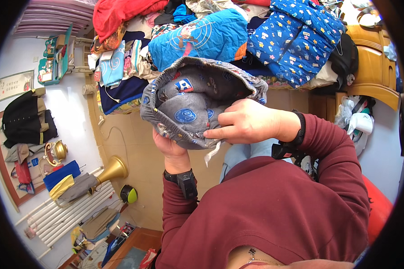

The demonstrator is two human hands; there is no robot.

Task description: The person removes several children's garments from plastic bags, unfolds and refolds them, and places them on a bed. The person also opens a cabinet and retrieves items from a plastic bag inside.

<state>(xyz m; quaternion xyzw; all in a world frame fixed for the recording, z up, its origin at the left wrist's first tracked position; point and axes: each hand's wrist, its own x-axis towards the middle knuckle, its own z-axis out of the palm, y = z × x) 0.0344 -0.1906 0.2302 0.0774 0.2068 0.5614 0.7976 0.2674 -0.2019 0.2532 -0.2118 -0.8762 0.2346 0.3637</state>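
Observation:
Grey drawstring pants with blue, white and red printed badges hang in front of me. Their gathered elastic waist gapes toward me, so the inside shows; the legs are hidden below. My left hand grips the near left edge of the waist from underneath, its fingers mostly behind the cloth. At the near right edge, my right hand is closed on the waistband, index finger lying along the rim. A short white drawstring end dangles beside the right hand's fingertip.
Beyond the pants, a bed bears a blue cartoon-print bundle, a navy star-print garment and red cloth. A wooden headboard stands at right. Along the left wall are a white radiator and a gold horn-shaped object.

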